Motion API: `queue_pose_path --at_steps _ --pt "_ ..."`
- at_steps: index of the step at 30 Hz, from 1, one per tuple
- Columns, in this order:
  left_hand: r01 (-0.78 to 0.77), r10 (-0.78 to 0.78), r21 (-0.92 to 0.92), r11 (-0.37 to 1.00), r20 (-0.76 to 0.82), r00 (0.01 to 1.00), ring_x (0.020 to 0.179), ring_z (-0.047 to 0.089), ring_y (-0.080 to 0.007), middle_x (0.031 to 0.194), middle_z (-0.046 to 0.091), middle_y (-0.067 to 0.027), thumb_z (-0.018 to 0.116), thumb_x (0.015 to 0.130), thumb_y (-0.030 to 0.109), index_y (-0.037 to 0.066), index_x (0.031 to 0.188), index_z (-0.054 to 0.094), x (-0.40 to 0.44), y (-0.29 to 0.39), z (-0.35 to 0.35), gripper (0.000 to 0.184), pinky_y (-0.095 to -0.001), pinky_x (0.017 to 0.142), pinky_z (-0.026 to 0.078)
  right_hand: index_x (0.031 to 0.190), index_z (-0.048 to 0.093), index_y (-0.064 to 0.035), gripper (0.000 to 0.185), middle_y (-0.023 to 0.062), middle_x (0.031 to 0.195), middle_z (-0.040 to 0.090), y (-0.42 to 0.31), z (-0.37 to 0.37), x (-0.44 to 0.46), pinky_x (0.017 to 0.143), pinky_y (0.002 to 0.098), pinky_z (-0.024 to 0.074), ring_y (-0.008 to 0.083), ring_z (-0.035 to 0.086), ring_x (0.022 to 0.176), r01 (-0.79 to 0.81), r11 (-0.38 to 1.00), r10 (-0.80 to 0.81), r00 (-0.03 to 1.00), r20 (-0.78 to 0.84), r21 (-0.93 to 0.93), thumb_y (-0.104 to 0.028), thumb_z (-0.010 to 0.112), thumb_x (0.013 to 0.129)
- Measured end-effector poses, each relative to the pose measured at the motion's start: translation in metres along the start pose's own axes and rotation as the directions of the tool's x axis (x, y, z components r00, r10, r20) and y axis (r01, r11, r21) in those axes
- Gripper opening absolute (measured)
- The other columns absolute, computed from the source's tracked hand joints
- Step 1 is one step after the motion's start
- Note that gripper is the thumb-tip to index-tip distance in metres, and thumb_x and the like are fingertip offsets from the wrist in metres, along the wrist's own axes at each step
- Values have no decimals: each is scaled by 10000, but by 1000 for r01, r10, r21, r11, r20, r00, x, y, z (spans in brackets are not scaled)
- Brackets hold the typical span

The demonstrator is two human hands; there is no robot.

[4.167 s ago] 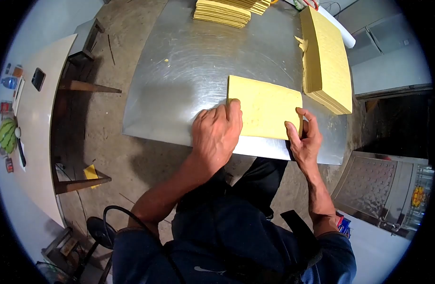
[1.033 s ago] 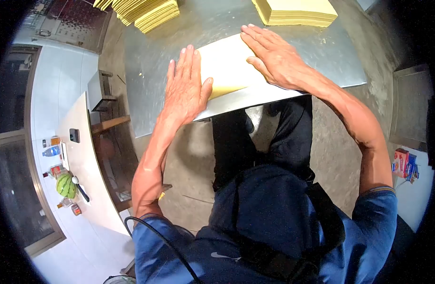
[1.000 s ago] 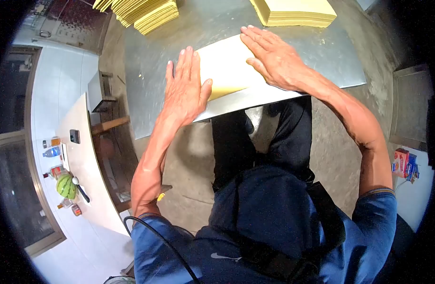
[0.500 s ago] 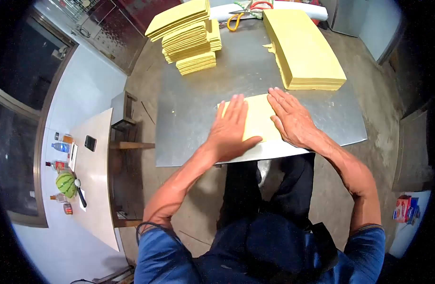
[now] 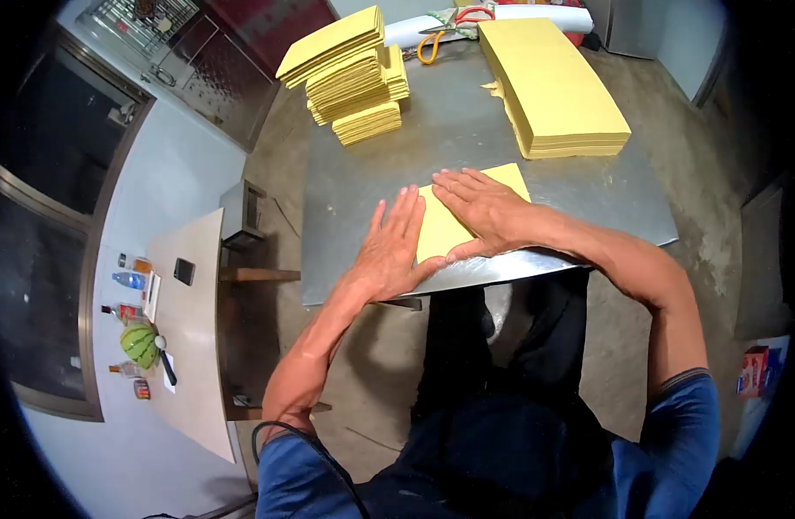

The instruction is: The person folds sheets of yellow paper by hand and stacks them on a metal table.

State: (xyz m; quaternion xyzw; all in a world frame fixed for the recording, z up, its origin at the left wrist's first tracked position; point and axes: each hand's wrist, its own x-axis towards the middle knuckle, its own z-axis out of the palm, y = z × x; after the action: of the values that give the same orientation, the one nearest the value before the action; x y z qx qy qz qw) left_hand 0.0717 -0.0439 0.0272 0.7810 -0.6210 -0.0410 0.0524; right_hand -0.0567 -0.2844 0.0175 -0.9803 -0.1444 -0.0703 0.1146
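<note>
A yellow sheet [image 5: 439, 232] lies flat near the front edge of the metal table [image 5: 449, 112]. My left hand [image 5: 390, 251] rests open at the sheet's left edge, its fingers pointing away from me. Flat across the sheet's middle lies my right hand [image 5: 479, 210], open, its fingertips towards the left hand. The two thumbs nearly meet at the near edge. Piles of folded yellow sheets [image 5: 350, 82] stand at the table's back left. A thick stack of larger yellow sheets [image 5: 557, 86] lies at the back right.
Scissors with an orange and a red handle [image 5: 430, 48] and a white roll [image 5: 544, 16] are at the table's far edge. On the left, a pale side table [image 5: 189, 320] bears a phone [image 5: 183, 272], a watermelon [image 5: 138, 345], bottles and a knife [image 5: 167, 368].
My right hand has moved left across the sheet, uncovering its right part. Both hands stay open. The camera view has shifted slightly, and more of the table's back came into view since one second ago.
</note>
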Motion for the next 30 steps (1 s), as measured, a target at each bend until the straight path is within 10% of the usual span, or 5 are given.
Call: queue_pose_path --at_steps 14,22,30 --pt "-34 24 77 996 133 991 1689 125 -431 1787 162 -326 652 997 673 -116 1691 197 21 4 -23 1145 -595 1360 83 1614 376 124 1061 313 1719 351 38 -18 -92 1355 513 234 433 286 1637 -51 995 62 989 -134 84 -536 799 898" --pt "-233 233 6 972 -61 971 1687 134 -422 1778 193 -329 636 1022 619 -121 1687 194 97 47 16 1089 -565 1368 116 1640 362 96 1056 303 1717 363 39 -15 -92 1347 523 255 445 312 1622 -45 993 63 984 -164 112 -487 824 891" --pt "-6 6 28 1000 21 1000 1700 90 -390 1808 135 -287 631 1021 631 -59 1721 157 22 -8 3 1091 -538 1381 62 1668 330 68 1065 284 1750 312 39 -23 -91 1367 537 226 421 261 1651 -104 993 107 993 -43 63 -519 805 918"
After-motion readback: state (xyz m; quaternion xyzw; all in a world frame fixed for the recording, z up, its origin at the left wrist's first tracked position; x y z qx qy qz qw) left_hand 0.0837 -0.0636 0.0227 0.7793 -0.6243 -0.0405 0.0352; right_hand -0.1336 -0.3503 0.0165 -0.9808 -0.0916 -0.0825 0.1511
